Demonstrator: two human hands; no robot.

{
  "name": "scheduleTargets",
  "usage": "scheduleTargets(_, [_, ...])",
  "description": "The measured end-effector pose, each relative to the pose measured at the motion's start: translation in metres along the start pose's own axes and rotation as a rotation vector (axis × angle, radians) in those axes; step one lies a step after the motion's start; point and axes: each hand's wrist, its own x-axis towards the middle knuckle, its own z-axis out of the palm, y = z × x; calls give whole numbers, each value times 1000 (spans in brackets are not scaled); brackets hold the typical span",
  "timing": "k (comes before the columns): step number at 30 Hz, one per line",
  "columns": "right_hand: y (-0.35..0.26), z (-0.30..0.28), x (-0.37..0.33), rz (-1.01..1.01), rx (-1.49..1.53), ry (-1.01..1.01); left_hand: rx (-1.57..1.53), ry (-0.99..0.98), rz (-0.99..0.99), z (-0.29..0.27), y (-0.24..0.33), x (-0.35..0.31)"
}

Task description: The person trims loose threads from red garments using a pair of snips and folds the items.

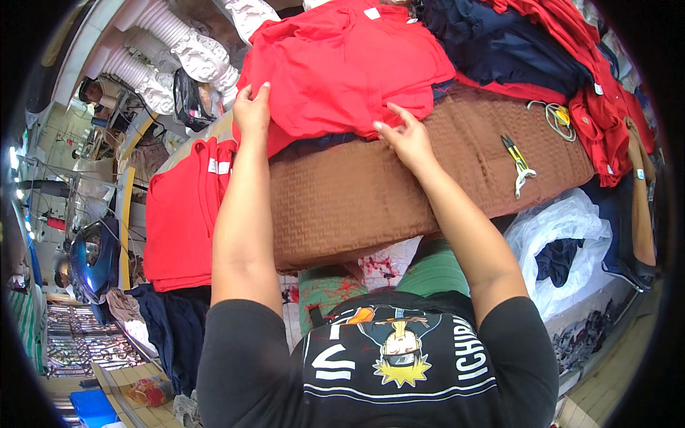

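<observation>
A red garment (321, 78) lies spread over a stack of cloth at the far edge of the brown padded table. Beside its left edge is my left hand (252, 114), thumb and forefinger apart, close against the red cloth. My right hand (408, 139) hovers at the garment's near right edge, fingers stretched and spread, with nothing in them. Dark blue cloth shows under the red layer. Left of my left forearm, a folded red stack (184, 214) hangs over the table's edge.
Thread snips (517, 160) with yellow and black parts lie right on the brown cover (342, 200), near a coiled pale cord (553, 121). Dark blue garments (492, 50) pile behind. A clear plastic bag (524, 242) sits lower right; another person's arm (638, 200) reaches red cloth.
</observation>
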Motion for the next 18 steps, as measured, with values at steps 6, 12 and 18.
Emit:
scheduleTargets(6, [-21, -21, 29, 172, 382, -349, -153, -368, 69, 12, 113, -138])
scheduleTargets(12, [-65, -96, -35, -81, 723, -264, -146, -344, -298, -19, 74, -163])
scheduleTargets(18, [-45, -204, -64, -161, 1149, -121, -305, -197, -455, -13, 59, -167])
